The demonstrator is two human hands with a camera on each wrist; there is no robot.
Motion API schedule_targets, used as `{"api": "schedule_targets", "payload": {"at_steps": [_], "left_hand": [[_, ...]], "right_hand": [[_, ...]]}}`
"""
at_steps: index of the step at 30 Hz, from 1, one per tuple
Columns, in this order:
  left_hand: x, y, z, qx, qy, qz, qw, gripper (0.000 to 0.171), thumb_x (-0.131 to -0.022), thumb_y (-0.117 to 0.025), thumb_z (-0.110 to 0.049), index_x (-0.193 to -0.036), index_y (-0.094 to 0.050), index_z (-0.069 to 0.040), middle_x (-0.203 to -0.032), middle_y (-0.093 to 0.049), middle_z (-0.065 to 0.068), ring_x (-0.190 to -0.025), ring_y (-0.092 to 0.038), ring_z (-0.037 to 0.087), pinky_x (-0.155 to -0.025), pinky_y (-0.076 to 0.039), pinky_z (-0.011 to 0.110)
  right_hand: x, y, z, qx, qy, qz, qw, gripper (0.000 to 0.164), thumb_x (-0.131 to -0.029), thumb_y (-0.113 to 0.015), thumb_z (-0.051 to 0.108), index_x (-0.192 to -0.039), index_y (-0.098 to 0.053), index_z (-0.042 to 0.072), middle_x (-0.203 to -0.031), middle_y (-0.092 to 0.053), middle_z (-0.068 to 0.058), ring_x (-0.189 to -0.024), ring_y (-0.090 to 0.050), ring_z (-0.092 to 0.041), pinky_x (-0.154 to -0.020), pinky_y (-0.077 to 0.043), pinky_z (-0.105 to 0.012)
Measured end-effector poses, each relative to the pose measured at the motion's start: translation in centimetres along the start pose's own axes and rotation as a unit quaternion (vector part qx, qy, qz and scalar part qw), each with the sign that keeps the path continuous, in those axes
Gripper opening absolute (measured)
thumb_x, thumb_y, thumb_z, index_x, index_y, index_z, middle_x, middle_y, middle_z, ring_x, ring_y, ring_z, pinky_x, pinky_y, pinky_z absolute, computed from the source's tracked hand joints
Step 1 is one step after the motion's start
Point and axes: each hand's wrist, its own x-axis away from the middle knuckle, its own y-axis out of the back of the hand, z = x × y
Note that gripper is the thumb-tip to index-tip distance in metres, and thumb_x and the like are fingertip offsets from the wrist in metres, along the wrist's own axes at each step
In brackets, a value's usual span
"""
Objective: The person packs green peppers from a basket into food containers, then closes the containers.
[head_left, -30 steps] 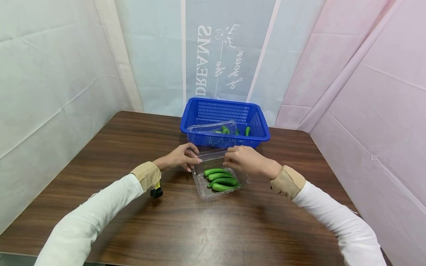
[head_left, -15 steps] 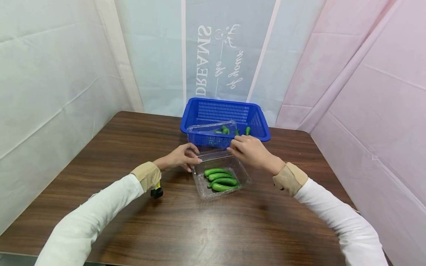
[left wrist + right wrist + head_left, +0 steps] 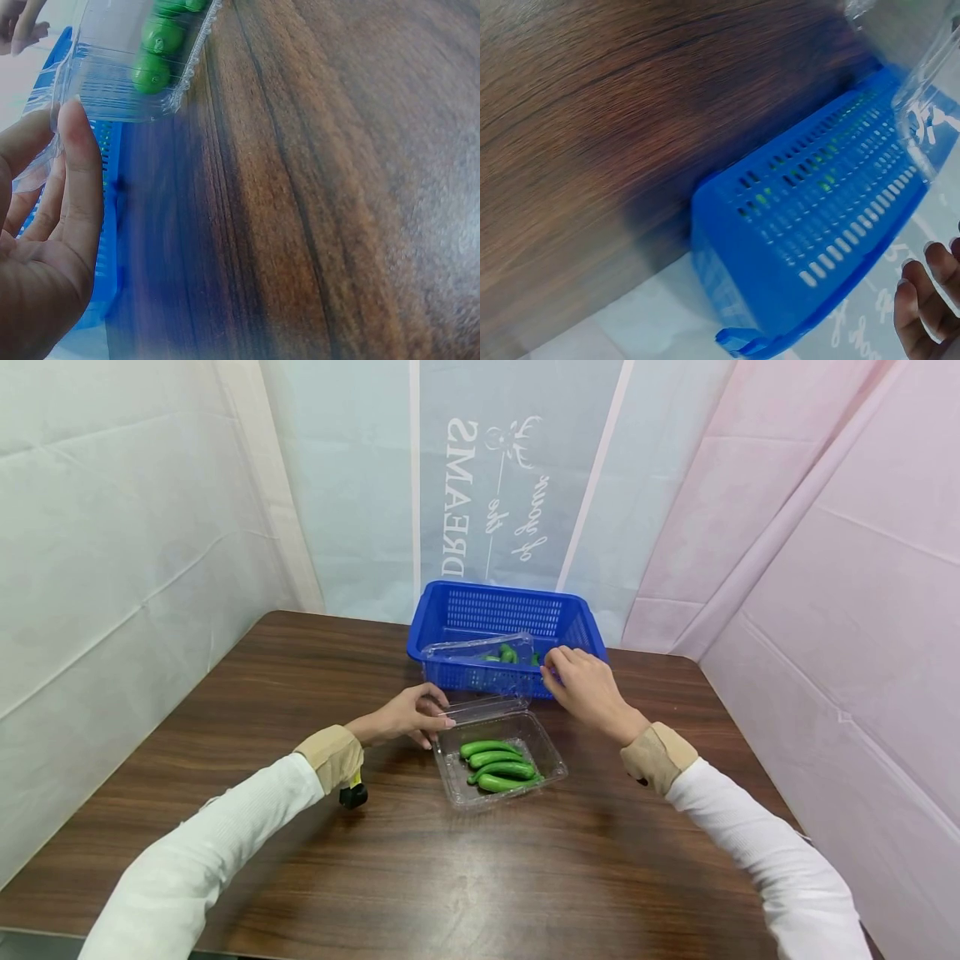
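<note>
A clear hinged plastic container [image 3: 553, 760] lies on the table, its lid [image 3: 438, 652] raised and leaning toward the blue basket [image 3: 581, 631]. Inside it rest several slender, slightly curved green vegetables [image 3: 504, 770]; their rounded ends [image 3: 151, 73] show in the left wrist view. My left hand [image 3: 408, 714] pinches the container's back left edge between thumb and fingers. Over the basket's front right rim hovers my right hand [image 3: 588, 689], fingers loosely bent. In the right wrist view its fingertips [image 3: 907, 292] hold nothing visible. The basket contains more green vegetables [image 3: 507, 653], partly seen through the lid.
The brown wooden table [image 3: 360, 877] extends to both sides and toward me. Pale cloth walls [image 3: 135, 568] enclose it on the left, back and right. A small black object [image 3: 353, 795] hangs beneath my left wrist.
My right hand has left the container's back right edge and moved up and right to the basket's rim. The left hand and container have stayed in place.
</note>
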Motion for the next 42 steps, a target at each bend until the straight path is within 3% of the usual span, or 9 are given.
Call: {"api": "schedule_targets", "payload": {"at_steps": [7,12,23,29,33,39,42], "left_hand": [[0.1,0.0,-0.1,0.002,0.001,-0.005,1.0000,0.043,-0.079,-0.068,-0.014,-0.111,-0.042,-0.003,-0.094,-0.058,0.022,-0.064,-0.060,0.027,-0.060,-0.051,0.051],[0.1,0.0,0.0,0.002,0.000,-0.003,1.0000,0.044,-0.079,-0.068,-0.014,-0.112,-0.041,-0.002,-0.096,-0.057,0.025,-0.064,-0.060,0.027,-0.060,-0.051,0.050],[0.1,0.0,-0.1,-0.001,0.002,-0.001,1.0000,0.045,-0.079,-0.068,-0.015,-0.113,-0.041,-0.002,-0.098,-0.056,0.026,-0.065,-0.060,0.028,-0.059,-0.052,0.048],[0.1,0.0,-0.1,-0.007,0.005,0.004,1.0000,0.048,-0.079,-0.068,-0.017,-0.115,-0.040,-0.001,-0.098,-0.057,0.025,-0.067,-0.060,0.029,-0.061,-0.051,0.049],[0.1,0.1,-0.1,0.003,0.010,0.014,0.9998,0.050,-0.079,-0.067,-0.016,-0.117,-0.039,0.000,-0.101,-0.055,0.028,-0.068,-0.060,0.030,-0.065,-0.049,0.054],[1.0,-0.1,-1.8,0.010,0.014,0.023,0.9996,0.048,-0.080,-0.066,-0.010,-0.116,-0.038,0.005,-0.101,-0.053,0.031,-0.070,-0.059,0.034,-0.068,-0.047,0.057],[1.5,-0.3,-2.4,0.011,0.013,0.023,0.9996,0.047,-0.081,-0.065,-0.009,-0.116,-0.037,0.005,-0.102,-0.053,0.031,-0.070,-0.059,0.034,-0.068,-0.047,0.057]], "right_hand": [[0.1,-0.7,-1.0,0.019,0.007,0.000,1.000,0.009,-0.087,-0.051,0.016,-0.085,-0.057,0.010,-0.076,-0.052,-0.002,-0.060,-0.042,-0.018,-0.051,-0.034,-0.028],[0.0,-1.3,-1.4,0.022,-0.002,0.003,1.000,0.010,-0.087,-0.052,0.017,-0.085,-0.058,0.009,-0.075,-0.052,-0.003,-0.060,-0.040,-0.020,-0.052,-0.033,-0.030],[-1.4,-2.9,-1.9,-0.019,-0.062,0.033,0.997,0.011,-0.089,-0.050,0.017,-0.087,-0.058,0.010,-0.077,-0.053,-0.002,-0.061,-0.042,-0.018,-0.054,-0.037,-0.030],[-2.8,-4.0,-2.1,-0.038,-0.128,0.054,0.990,0.012,-0.090,-0.049,0.021,-0.089,-0.057,0.013,-0.078,-0.053,0.000,-0.065,-0.046,-0.018,-0.055,-0.041,-0.034],[-3.3,-4.7,-2.2,-0.045,-0.149,0.064,0.986,0.014,-0.090,-0.047,0.022,-0.090,-0.057,0.013,-0.077,-0.052,0.000,-0.064,-0.048,-0.018,-0.053,-0.042,-0.035],[-4.1,-5.3,-2.6,-0.064,-0.175,0.069,0.980,0.012,-0.090,-0.047,0.023,-0.092,-0.055,0.014,-0.077,-0.053,0.000,-0.060,-0.048,-0.016,-0.050,-0.040,-0.033],[-4.4,-5.5,-2.9,-0.077,-0.202,0.090,0.972,0.011,-0.089,-0.049,0.022,-0.094,-0.054,0.014,-0.080,-0.055,0.001,-0.063,-0.050,-0.016,-0.052,-0.041,-0.033]]}}
